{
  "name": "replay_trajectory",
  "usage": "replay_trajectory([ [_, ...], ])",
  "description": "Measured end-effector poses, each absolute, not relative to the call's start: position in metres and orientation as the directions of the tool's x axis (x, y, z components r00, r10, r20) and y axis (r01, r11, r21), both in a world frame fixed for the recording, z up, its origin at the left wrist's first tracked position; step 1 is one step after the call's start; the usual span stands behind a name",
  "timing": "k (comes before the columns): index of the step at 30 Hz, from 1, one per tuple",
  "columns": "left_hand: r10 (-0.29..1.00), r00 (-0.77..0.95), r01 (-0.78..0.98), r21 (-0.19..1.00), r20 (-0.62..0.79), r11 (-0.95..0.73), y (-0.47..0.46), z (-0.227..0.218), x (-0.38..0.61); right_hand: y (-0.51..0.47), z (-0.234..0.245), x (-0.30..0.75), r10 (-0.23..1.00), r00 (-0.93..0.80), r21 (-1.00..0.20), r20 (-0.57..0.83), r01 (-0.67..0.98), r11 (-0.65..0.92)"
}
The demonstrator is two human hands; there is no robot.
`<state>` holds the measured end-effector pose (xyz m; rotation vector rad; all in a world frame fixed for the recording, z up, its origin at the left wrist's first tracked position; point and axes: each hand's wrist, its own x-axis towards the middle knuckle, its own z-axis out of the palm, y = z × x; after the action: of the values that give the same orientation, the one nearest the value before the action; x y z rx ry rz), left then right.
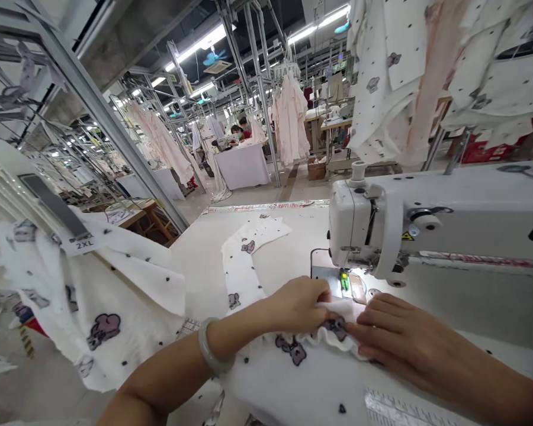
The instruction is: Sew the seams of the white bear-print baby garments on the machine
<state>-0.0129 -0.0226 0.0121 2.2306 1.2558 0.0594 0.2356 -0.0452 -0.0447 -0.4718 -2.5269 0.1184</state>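
Note:
White fabric [311, 378] printed with purple-grey bears lies across the front of the sewing table, with a ruffled edge running beneath my hands. My left hand [297, 305], a pale bangle on its wrist, is closed on the folded fabric edge just left of the needle area. On the other side, my right hand [400, 331] has its fingertips together on the ruffle, gripping it. Just beyond both hands is the lit presser foot [345, 283] with a green part, on the white sewing machine [471, 219]. Whether the cloth lies under the foot is hard to see.
A curved cut piece [242, 272] in the same print lies on the table behind my left arm. At left, printed pieces [133, 290] hang from a clamp tagged 2XL. More garments [386, 71] hang above the machine. Other people sit at a far worktable [244, 165].

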Motion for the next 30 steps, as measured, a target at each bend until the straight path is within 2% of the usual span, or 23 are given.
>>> replay_trajectory([
  [2, 0.803, 0.534, 0.756, 0.574, -0.264, -0.315, -0.015, 0.012, -0.01, -0.047, -0.042, 0.233, 0.368, -0.797, -0.191, 0.479, 0.315, 0.93],
  [4, 0.817, 0.519, 0.754, 0.585, -0.253, -0.298, -0.009, 0.01, -0.007, -0.047, -0.042, 0.232, 0.398, -0.785, -0.182, 0.475, 0.355, 0.917],
  [6, 0.85, 0.507, 0.777, 0.503, -0.144, -0.378, -0.009, 0.004, -0.004, -0.046, -0.043, 0.233, 0.417, -0.774, -0.17, 0.476, 0.384, 0.908],
  [8, 0.828, 0.56, 0.765, 0.36, 0.039, -0.534, -0.016, -0.003, -0.004, -0.045, -0.043, 0.235, 0.417, -0.778, -0.173, 0.47, 0.382, 0.908],
  [9, 0.777, 0.618, 0.726, 0.29, 0.12, -0.623, -0.021, -0.007, -0.006, -0.045, -0.044, 0.235, 0.416, -0.783, -0.182, 0.462, 0.376, 0.909],
  [11, 0.638, 0.745, 0.605, 0.205, 0.194, -0.769, -0.032, -0.015, -0.012, -0.045, -0.044, 0.235, 0.424, -0.789, -0.209, 0.444, 0.369, 0.906],
  [13, 0.539, 0.819, 0.508, 0.188, 0.197, -0.841, -0.039, -0.023, -0.019, -0.046, -0.044, 0.236, 0.445, -0.788, -0.231, 0.426, 0.381, 0.895],
  [15, 0.501, 0.844, 0.469, 0.189, 0.193, -0.863, -0.042, -0.03, -0.024, -0.045, -0.046, 0.236, 0.468, -0.766, -0.231, 0.441, 0.406, 0.884],
  [20, 0.453, 0.87, 0.436, 0.123, 0.193, -0.891, -0.027, -0.037, -0.026, -0.038, -0.045, 0.238, 0.443, -0.669, -0.084, 0.597, 0.497, 0.864],
  [26, 0.428, 0.887, 0.418, 0.095, 0.172, -0.903, -0.006, -0.038, -0.023, -0.033, -0.043, 0.239, 0.466, -0.689, -0.014, 0.556, 0.552, 0.834],
  [30, 0.43, 0.884, 0.416, 0.109, 0.186, -0.903, -0.007, -0.037, -0.023, -0.032, -0.046, 0.242, 0.477, -0.687, -0.02, 0.547, 0.56, 0.828],
])
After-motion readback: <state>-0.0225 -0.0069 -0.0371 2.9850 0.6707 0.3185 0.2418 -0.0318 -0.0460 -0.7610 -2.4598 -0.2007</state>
